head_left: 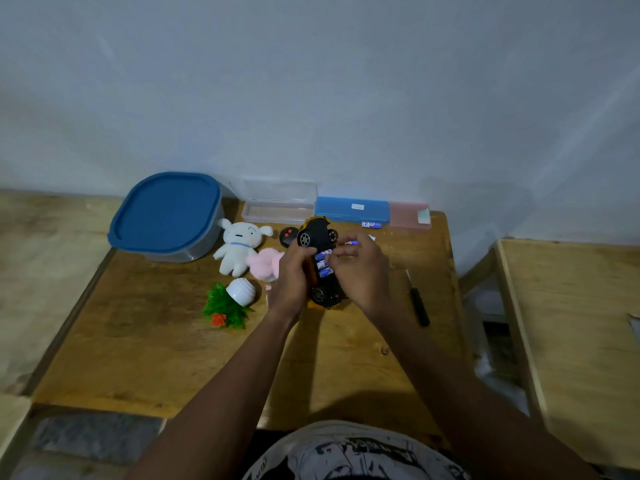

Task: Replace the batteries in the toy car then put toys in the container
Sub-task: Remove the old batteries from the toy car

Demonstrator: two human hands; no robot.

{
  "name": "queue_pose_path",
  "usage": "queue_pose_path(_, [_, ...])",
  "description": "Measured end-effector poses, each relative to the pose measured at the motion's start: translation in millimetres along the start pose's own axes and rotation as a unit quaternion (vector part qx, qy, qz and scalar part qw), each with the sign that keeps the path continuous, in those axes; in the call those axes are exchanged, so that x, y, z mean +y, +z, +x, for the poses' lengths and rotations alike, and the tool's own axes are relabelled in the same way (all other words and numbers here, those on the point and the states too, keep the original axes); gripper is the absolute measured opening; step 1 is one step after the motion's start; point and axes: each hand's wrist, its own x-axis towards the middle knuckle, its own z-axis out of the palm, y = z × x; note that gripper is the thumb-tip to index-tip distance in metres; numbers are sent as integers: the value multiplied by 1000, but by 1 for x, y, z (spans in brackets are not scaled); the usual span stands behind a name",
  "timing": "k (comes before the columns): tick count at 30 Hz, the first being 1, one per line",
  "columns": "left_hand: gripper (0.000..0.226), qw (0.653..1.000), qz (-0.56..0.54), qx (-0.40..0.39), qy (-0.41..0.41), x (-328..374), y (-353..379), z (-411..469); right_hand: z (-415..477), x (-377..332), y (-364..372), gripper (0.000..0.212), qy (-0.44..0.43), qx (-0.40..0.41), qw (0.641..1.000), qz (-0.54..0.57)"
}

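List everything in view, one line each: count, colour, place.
container: one, grey with blue lid, table's back left
clear case: one, see-through, by the wall
blue case: one, blue, right of it
pink case: one, pink, farthest right
white plush: one, white, beside container
pink plush: one, pink, beside white plush
remote: one, black, behind pink plush
toy plant: one, green, white pot, on its side
toy car: one, black and yellow, underside up, held
fitted batteries: three show, blue, in toy car
held battery: one, blue, right fingertips
loose battery: at least one, blue, before blue case
screwdriver: one, black, table's right
table: one, wooden
left hand: grips toy car
right hand: pinches held battery
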Motion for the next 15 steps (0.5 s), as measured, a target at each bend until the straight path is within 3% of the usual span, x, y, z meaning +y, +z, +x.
queue_pose_path(6, [55,998,-44,4,-39,5,-3,-1,10,1,-6,32,44,-62,995,59])
queue_pose_path(15, [46,991,-89,-54,-85,12,-6,-2,17,4,-14,34,5,-133,989,58])
